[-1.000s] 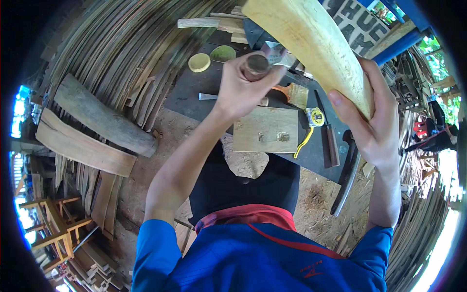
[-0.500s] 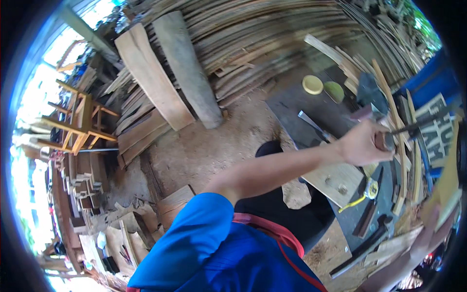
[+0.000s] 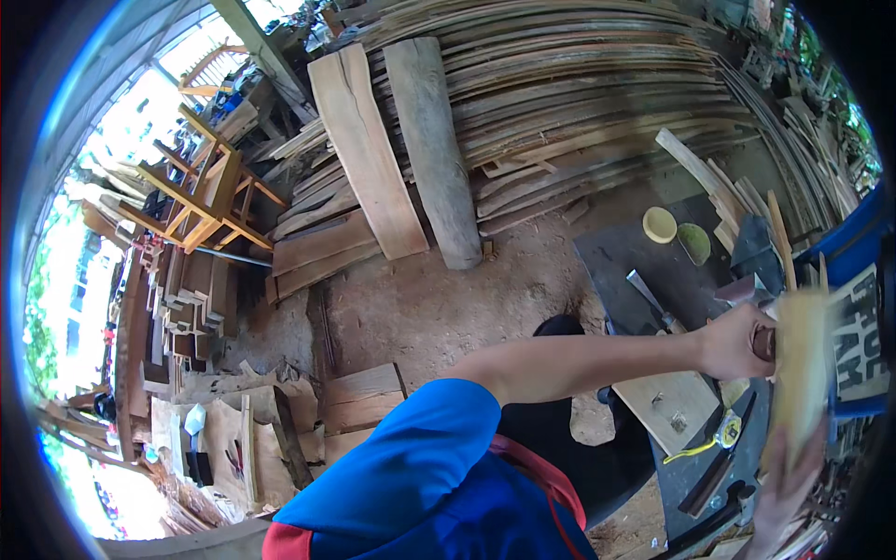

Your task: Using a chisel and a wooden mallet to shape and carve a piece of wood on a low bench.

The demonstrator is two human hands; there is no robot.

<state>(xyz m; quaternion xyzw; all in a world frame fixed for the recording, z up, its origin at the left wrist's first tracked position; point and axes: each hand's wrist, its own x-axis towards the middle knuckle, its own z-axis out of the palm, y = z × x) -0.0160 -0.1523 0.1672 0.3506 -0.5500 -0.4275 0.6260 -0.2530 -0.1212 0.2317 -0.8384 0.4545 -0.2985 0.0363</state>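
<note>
My left hand (image 3: 733, 343) reaches out to the right, closed around a tool's wooden handle (image 3: 763, 342). The rest of that tool is hidden behind a pale strip of wood (image 3: 801, 359), blurred by motion. At the strip's lower end is my right hand (image 3: 789, 476), also smeared, which appears to grip it. Below my left forearm lies a flat wooden board (image 3: 670, 411) with marks on it. Beside the board is a yellow tape measure (image 3: 726, 431). A chisel (image 3: 655, 299) rests on the dark worktop (image 3: 616, 252), just above my left wrist.
A yellow round dish (image 3: 659, 225) and a green one (image 3: 693, 244) sit on the worktop's far part. Long planks (image 3: 597, 103) are stacked at the back, with two wide boards (image 3: 369, 159) leaning there. A wooden chair (image 3: 210, 191) stands at left. A lettered panel (image 3: 854, 345) is at right.
The whole scene has shifted right and slightly down in the picture as the view turned. The pale strip has come across in front of the tool in my left hand.
</note>
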